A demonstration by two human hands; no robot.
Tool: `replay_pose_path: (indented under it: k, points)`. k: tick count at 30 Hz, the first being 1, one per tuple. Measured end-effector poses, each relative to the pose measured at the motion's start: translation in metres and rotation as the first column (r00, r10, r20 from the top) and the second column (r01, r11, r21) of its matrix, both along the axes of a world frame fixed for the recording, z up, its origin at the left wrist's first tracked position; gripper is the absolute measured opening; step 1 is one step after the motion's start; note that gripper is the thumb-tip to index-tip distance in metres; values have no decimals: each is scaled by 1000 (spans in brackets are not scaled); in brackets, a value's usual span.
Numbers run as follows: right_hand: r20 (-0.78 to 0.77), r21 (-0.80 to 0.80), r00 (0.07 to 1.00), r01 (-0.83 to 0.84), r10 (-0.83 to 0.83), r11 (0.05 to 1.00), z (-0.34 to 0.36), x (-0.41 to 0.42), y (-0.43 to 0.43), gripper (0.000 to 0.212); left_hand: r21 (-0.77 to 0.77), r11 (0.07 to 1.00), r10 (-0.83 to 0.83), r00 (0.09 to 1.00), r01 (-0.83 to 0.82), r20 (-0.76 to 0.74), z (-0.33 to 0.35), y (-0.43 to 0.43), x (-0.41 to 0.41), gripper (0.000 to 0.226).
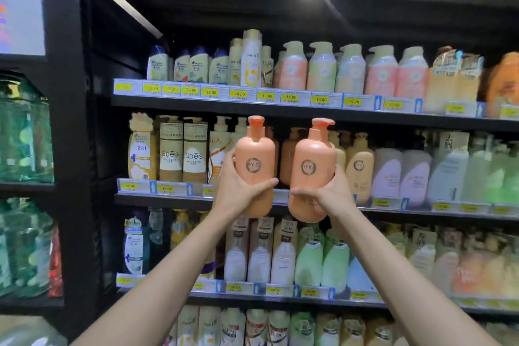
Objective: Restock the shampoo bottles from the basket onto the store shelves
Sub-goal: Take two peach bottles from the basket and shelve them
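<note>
Now two orange pump bottles are held up side by side before the mid shelf (157,197): left bottle (255,160) gripped low by left hand (238,191), right bottle (312,168) by right hand (328,194), labels out, prob. for slotting in upright. Basket not in view.

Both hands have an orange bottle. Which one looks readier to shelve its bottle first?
Probably the left hand: the left bottle stands upright, while the right hand holds the right bottle tilted, in front of beige bottles already shelved.
</note>
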State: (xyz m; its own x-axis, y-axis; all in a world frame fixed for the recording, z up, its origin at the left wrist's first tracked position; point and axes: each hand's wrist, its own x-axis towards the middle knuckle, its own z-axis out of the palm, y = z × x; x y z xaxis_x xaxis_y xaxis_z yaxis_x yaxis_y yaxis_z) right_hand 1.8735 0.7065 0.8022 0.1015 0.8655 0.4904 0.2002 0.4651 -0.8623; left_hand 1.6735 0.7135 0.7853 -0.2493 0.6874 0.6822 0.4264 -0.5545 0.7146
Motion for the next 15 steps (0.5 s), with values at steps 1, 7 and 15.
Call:
replay_pose_path:
  k: [1,7,15]
  points:
    - [2,12,1000,16,-16,1000,3,1,8,87,12,1000,-3,1000,3,1,7,9,0,95]
    - [0,70,995,103,-103,992,11,13,37,92,57,998,-1,998,5,-61,29,51,11,100]
    - [-3,82,992,127,-127,988,10,33,68,96,91,995,67,982,-51,-179,26,93,32,100]
